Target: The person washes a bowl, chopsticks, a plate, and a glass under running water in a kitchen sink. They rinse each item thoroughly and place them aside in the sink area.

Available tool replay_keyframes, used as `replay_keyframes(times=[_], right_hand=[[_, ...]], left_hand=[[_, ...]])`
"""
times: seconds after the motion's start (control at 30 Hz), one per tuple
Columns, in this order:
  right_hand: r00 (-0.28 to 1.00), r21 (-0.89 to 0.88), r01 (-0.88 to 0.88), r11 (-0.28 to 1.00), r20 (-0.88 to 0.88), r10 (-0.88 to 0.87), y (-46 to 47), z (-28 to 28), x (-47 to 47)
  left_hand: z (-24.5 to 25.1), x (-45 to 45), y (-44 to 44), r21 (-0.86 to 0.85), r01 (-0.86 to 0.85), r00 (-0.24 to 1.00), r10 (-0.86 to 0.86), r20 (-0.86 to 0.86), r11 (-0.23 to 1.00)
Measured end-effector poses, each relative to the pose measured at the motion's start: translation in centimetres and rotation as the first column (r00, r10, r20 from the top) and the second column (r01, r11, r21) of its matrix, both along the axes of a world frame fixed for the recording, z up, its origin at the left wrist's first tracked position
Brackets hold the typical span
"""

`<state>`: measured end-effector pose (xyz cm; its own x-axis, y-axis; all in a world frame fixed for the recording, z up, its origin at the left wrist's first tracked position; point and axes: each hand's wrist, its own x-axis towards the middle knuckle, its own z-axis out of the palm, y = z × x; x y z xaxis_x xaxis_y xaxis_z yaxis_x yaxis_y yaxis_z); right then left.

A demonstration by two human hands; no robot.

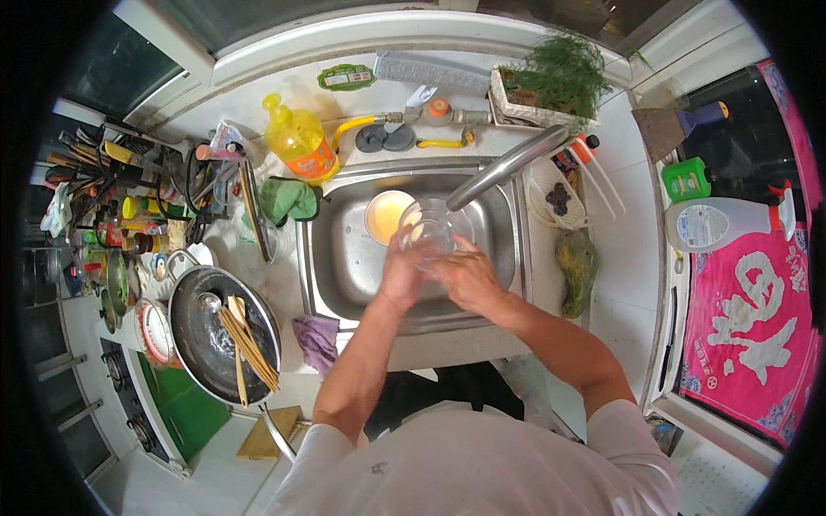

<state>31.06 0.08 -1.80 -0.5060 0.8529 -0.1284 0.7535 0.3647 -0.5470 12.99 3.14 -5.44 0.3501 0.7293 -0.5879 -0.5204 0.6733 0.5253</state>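
Over the stainless steel sink (342,284), my left hand (401,274) grips the side of a clear, see-through bowl (426,229). My right hand (470,271) is at the same bowl's near right side, its fingers blurred. How far they wrap around the bowl cannot be told. Behind it a pale round bowl (382,216), yellowish inside, sits on the sink floor, partly covered by the clear one. A metal faucet spout (503,171) slants in from the back right and ends just above the clear bowl.
Left of the sink stands a wok (200,348) holding chopsticks (248,348) and a spatula. A yellow pump bottle (300,145) and green cloth (290,198) are at the back left, a purple cloth (317,342) at the front left. Rightward are a white basket (558,193) and bagged produce (576,274).
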Motion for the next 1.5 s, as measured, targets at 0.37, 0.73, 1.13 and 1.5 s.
replay_keyframes(times=[0.37,0.73,1.13,1.5], right_hand=[[0.993,0.225,-0.014,0.974,-0.11,0.039,-0.5,-1.1,1.5],[0.979,-0.05,-0.041,0.998,0.199,0.051,1.6,1.9,0.8],[0.998,0.036,0.052,0.998,-0.048,-0.05,-0.4,-2.0,-0.8],[0.972,0.132,0.024,0.991,-0.236,0.008,0.1,-2.4,0.0]], left_hand=[[-0.1,0.4,-0.9,-0.014,-0.035,0.97,0.031,-0.242,0.999],[0.7,1.4,-1.1,-0.038,0.025,0.975,-0.033,-0.222,0.999],[-0.5,1.0,-0.5,0.003,-0.022,0.973,0.022,-0.228,1.0],[-0.4,0.3,-0.7,-0.01,-0.007,0.925,0.002,-0.379,1.0]])
